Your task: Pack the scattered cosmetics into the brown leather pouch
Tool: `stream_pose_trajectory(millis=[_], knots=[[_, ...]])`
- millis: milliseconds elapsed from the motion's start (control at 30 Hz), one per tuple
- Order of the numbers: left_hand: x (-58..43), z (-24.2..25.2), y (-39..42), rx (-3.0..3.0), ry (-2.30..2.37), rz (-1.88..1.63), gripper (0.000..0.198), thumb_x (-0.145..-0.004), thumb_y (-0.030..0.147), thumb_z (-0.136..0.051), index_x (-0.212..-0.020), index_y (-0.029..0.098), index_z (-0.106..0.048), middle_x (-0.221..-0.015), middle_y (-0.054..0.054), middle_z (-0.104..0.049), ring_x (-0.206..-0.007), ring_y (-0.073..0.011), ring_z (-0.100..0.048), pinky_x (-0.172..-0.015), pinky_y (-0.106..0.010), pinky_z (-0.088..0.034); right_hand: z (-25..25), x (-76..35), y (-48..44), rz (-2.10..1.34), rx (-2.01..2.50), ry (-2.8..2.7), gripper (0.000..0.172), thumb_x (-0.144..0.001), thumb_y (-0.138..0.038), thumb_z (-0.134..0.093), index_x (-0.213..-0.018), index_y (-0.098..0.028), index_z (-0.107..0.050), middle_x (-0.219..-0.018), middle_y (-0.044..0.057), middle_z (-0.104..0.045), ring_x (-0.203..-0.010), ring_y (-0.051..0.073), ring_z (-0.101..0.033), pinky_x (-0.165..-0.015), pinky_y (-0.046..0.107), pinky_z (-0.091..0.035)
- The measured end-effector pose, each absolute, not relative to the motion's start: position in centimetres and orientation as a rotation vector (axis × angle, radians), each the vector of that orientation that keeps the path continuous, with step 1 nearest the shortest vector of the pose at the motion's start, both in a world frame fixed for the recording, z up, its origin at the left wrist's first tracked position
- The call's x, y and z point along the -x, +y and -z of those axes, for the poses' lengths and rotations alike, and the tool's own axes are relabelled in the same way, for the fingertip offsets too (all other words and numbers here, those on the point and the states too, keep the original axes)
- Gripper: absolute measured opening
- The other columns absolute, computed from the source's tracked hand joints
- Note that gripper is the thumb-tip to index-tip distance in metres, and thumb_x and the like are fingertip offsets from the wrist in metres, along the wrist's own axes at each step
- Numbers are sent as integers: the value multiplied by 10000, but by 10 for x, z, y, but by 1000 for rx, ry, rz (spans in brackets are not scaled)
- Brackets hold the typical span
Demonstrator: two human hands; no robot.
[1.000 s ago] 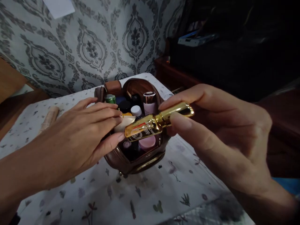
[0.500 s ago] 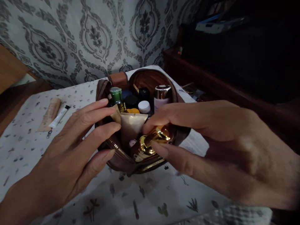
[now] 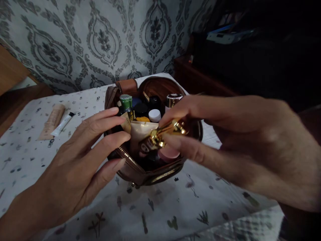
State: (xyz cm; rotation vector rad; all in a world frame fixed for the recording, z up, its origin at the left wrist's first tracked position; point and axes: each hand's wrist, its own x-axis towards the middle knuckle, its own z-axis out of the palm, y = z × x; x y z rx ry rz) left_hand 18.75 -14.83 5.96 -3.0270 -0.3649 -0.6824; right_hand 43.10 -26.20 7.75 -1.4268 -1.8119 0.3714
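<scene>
A brown zip bag [image 3: 129, 169] stands open, packed with cosmetics. My right hand [image 3: 215, 134] pinches a small gold-capped dark bottle [image 3: 157, 136] between thumb and fingers, tilted over the bag's front part. My left hand [image 3: 92, 154] has its fingers apart at the bag's left rim, the fingertips beside a small beige packet [image 3: 126, 124]. Inside the bag are a cream tube [image 3: 140, 130], a green-capped bottle [image 3: 125, 101], a white-lidded jar [image 3: 154, 115], a silver-capped bottle [image 3: 173, 99] and a round pink item [image 3: 169, 154].
Left of the bag, a beige tube [image 3: 53, 120] and a thin white tube with a black cap [image 3: 62, 124] lie on the patterned white cloth [image 3: 135, 214]. Patterned wallpaper [image 3: 105, 40] rises behind. Dark wooden furniture [image 3: 198, 75] stands at the right.
My right hand has lifted the gold-capped bottle up from the bag's front part, uncovering the round pink item. My left hand stays almost in place.
</scene>
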Motion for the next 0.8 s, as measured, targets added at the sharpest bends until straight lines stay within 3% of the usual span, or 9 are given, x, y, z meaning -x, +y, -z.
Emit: stream_pose_trajectory(millis=[100, 267, 433, 567, 733, 800], knots=[[-188, -59, -148, 3024, -358, 689, 309, -999, 252, -459, -1286, 265, -572, -1466, -46, -547, -1427, -299, -453, -1169, -479, -441, -77, -430, -261, -392, 1389, -1539, 126, -974, -380, -619, -930, -275, -673, -835, 15, -708, -688, 174, -682, -557, 286, -563], [-192, -61, -149, 3028, -359, 680, 326, -995, 221, -448, -1290, 265, -579, -1445, -51, -567, -1441, -290, -441, -1181, -492, -426, -74, -425, -255, -585, 1213, -1048, 349, -1008, -508, -532, -860, -208, -632, -913, 45, -729, -775, 208, -743, -675, 363, -661], [-197, -69, -150, 3067, -188, 570, 373, -982, 180, -442, -1301, 292, -599, -1405, -18, -623, -1442, -275, -451, -1251, -549, -299, -76, -425, -248, -958, 1103, -859, 481, -1012, -546, -491, -718, -185, -612, -805, 52, -734, -616, 178, -731, -517, 285, -638], [-208, -78, -150, 3104, -78, 445, 330, -982, 225, -452, -1229, 320, -651, -1266, 27, -708, -1316, -237, -578, -1279, -560, -223, -78, -425, -250, -1005, 1133, -894, 523, -1067, -471, -350, -746, -176, -639, -719, -3, -708, -466, 91, -643, -473, 206, -576], [-238, -89, -143, 3093, -92, 400, 333, -1013, 253, -371, -1035, 253, -703, -1070, -3, -737, -1059, -218, -688, -1148, -484, -422, -78, -426, -259, -940, 1187, -967, 177, -962, -288, -532, -1049, -229, -675, -855, -53, -743, -698, 123, -732, -639, 237, -611], [-250, -94, -140, 3092, -168, 319, 348, -1012, 269, -354, -961, 242, -698, -980, -16, -726, -970, -224, -695, -1027, -445, -500, -79, -428, -263, -921, 1225, -1003, 236, -904, -272, -632, -1138, -246, -650, -916, -43, -752, -825, 168, -756, -720, 274, -627]])
